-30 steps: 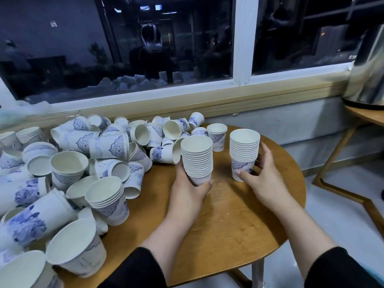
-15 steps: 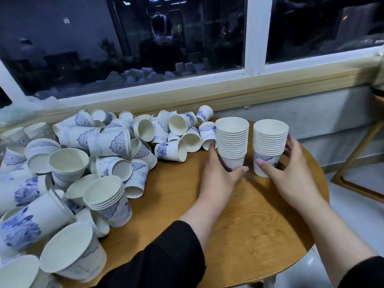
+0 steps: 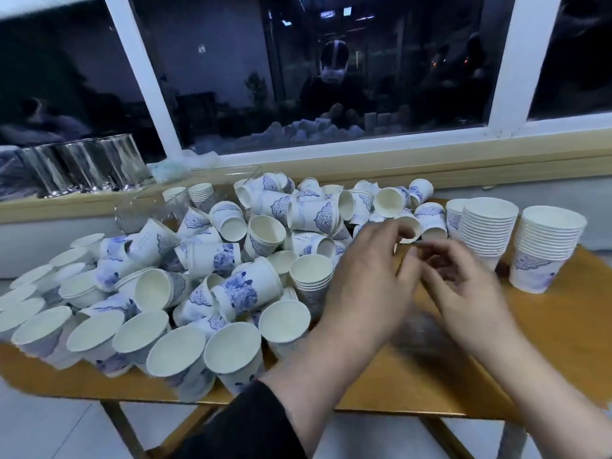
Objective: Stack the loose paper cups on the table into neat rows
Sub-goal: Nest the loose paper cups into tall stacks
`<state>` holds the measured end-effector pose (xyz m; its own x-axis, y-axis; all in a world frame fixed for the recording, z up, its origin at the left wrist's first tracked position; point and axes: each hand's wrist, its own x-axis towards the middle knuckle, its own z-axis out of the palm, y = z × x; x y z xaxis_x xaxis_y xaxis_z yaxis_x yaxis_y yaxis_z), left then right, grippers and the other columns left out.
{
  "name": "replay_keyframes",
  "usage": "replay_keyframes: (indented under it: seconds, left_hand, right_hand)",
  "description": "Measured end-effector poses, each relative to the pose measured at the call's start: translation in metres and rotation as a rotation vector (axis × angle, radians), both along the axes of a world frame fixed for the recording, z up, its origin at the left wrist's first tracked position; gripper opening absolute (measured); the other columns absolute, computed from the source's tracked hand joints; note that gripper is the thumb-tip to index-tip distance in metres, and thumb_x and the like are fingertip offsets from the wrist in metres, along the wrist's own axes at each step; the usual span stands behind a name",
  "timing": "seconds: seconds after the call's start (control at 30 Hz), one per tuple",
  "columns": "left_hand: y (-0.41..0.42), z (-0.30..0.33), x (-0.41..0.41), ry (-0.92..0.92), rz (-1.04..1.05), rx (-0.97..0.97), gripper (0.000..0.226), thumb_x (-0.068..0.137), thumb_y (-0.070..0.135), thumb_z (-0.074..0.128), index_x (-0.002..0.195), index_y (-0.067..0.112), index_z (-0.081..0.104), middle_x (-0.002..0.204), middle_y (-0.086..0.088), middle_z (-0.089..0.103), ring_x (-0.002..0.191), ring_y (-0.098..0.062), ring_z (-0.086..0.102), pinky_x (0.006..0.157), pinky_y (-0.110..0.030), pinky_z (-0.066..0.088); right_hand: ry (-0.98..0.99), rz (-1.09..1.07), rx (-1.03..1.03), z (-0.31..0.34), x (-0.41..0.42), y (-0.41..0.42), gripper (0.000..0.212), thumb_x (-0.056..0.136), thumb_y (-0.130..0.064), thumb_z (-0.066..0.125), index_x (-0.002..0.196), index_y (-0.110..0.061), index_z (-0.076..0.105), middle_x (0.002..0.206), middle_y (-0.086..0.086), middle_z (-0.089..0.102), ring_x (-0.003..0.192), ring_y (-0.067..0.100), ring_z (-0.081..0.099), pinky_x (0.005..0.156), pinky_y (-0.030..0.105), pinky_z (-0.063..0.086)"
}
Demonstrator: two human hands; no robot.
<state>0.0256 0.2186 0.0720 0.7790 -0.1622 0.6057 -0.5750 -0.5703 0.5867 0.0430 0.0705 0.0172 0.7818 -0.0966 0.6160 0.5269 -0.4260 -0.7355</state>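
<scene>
Two neat stacks of white paper cups with blue patterns stand upright at the table's right: one stack [image 3: 485,230] and a second stack [image 3: 544,246] beside it. A big pile of loose cups [image 3: 205,260] covers the left and middle of the wooden table [image 3: 546,342], many lying on their sides, some nested in short stacks [image 3: 311,276]. My left hand [image 3: 361,293] hovers over the pile's right edge, fingers curled and apart, holding nothing. My right hand [image 3: 463,286] is blurred just left of the stacks, fingers apart, holding nothing.
Several shiny metal cups [image 3: 82,167] stand on the windowsill at the left. Clear plastic cups [image 3: 145,210] lie at the back of the pile. A dark window with white frames runs behind the table. Bare wood lies in front of the two stacks.
Both hands have let go of the two stacks and moved left toward the loose pile. The view has swung left, showing more of the pile and the windowsill.
</scene>
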Motion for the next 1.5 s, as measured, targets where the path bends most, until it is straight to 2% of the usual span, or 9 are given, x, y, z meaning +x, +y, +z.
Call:
replay_keyframes:
  seconds: [0.13, 0.23, 0.47, 0.63, 0.83, 1.1, 1.27, 1.4, 1.5]
  left_hand:
    - [0.069, 0.023, -0.019, -0.056, 0.098, 0.127, 0.025, 0.092, 0.026, 0.054, 0.112, 0.019, 0.066, 0.109, 0.002, 0.065, 0.101, -0.015, 0.06, 0.088, -0.031, 0.045]
    - [0.114, 0.033, -0.026, -0.03, 0.191, 0.167, 0.02, 0.096, 0.021, 0.057, 0.114, 0.021, 0.066, 0.11, 0.005, 0.064, 0.103, -0.014, 0.06, 0.09, -0.035, 0.046]
    - [0.177, 0.029, -0.027, 0.168, 0.349, 0.335, 0.034, 0.096, 0.024, 0.057, 0.13, 0.025, 0.06, 0.126, -0.002, 0.062, 0.117, -0.021, 0.058, 0.091, -0.033, 0.045]
    - [0.194, 0.009, -0.007, 0.428, 0.343, 0.603, 0.051, 0.087, 0.046, 0.065, 0.133, 0.026, 0.053, 0.124, -0.006, 0.064, 0.117, -0.029, 0.06, 0.085, -0.034, 0.046]
    - [0.194, 0.003, 0.0, 0.347, 0.33, 0.692, 0.062, 0.082, 0.049, 0.069, 0.137, 0.027, 0.051, 0.125, -0.003, 0.066, 0.117, -0.03, 0.058, 0.09, -0.04, 0.048]
    - [0.17, 0.023, -0.003, 0.241, 0.23, 0.179, 0.09, 0.089, 0.03, 0.073, 0.16, 0.031, 0.017, 0.151, -0.006, 0.048, 0.128, -0.029, 0.053, 0.092, -0.033, 0.044]
    - [0.146, 0.024, -0.005, 0.312, 0.136, -0.047, 0.093, 0.081, 0.032, 0.071, 0.152, 0.044, 0.013, 0.138, -0.003, 0.055, 0.11, -0.031, 0.061, 0.09, -0.052, 0.055]
    - [0.124, 0.021, -0.009, 0.32, 0.067, -0.146, 0.084, 0.085, 0.029, 0.071, 0.152, 0.038, 0.022, 0.131, 0.005, 0.058, 0.111, -0.019, 0.061, 0.092, -0.032, 0.052]
    - [0.105, 0.014, -0.018, 0.33, -0.011, -0.18, 0.087, 0.084, 0.023, 0.072, 0.155, 0.034, 0.022, 0.128, 0.009, 0.058, 0.11, -0.012, 0.061, 0.081, -0.015, 0.047]
  right_hand:
    - [0.104, 0.114, -0.363, -0.009, 0.002, 0.053, 0.055, 0.088, -0.03, 0.067, 0.131, -0.051, 0.039, 0.131, -0.022, 0.043, 0.106, 0.003, 0.055, 0.087, 0.037, 0.051]
    - [0.117, 0.127, -0.491, -0.01, 0.011, 0.082, 0.065, 0.087, -0.021, 0.071, 0.137, -0.045, 0.038, 0.14, -0.013, 0.038, 0.122, 0.011, 0.049, 0.103, 0.034, 0.043]
    - [0.191, 0.038, -0.629, -0.009, 0.019, 0.102, 0.02, 0.082, -0.025, 0.075, 0.096, -0.018, 0.062, 0.107, 0.0, 0.056, 0.102, 0.023, 0.058, 0.088, 0.032, 0.044]
    - [0.177, -0.031, -0.634, -0.008, 0.014, 0.1, 0.018, 0.083, -0.024, 0.074, 0.087, -0.017, 0.058, 0.1, -0.002, 0.058, 0.096, 0.018, 0.055, 0.074, 0.023, 0.03]
    - [0.17, -0.073, -0.515, 0.003, 0.003, 0.088, 0.017, 0.081, -0.021, 0.073, 0.085, -0.021, 0.056, 0.102, -0.005, 0.054, 0.094, 0.012, 0.052, 0.076, 0.022, 0.033]
    - [0.167, -0.091, -0.434, 0.011, -0.015, 0.074, 0.02, 0.08, -0.024, 0.075, 0.086, -0.019, 0.056, 0.104, -0.006, 0.052, 0.09, 0.005, 0.047, 0.074, 0.019, 0.03]
    - [0.176, -0.091, -0.399, 0.012, -0.022, 0.063, 0.022, 0.08, -0.025, 0.077, 0.087, -0.017, 0.058, 0.104, -0.006, 0.053, 0.092, 0.006, 0.049, 0.076, 0.02, 0.033]
    - [0.176, -0.134, -0.333, 0.024, -0.032, 0.045, 0.022, 0.082, -0.029, 0.075, 0.086, -0.021, 0.055, 0.096, -0.008, 0.057, 0.09, 0.012, 0.054, 0.077, 0.029, 0.042]
    - [0.092, -0.218, -0.208, 0.052, -0.042, 0.026, 0.018, 0.085, -0.029, 0.073, 0.089, -0.02, 0.057, 0.095, -0.001, 0.062, 0.089, 0.014, 0.058, 0.073, 0.023, 0.041]
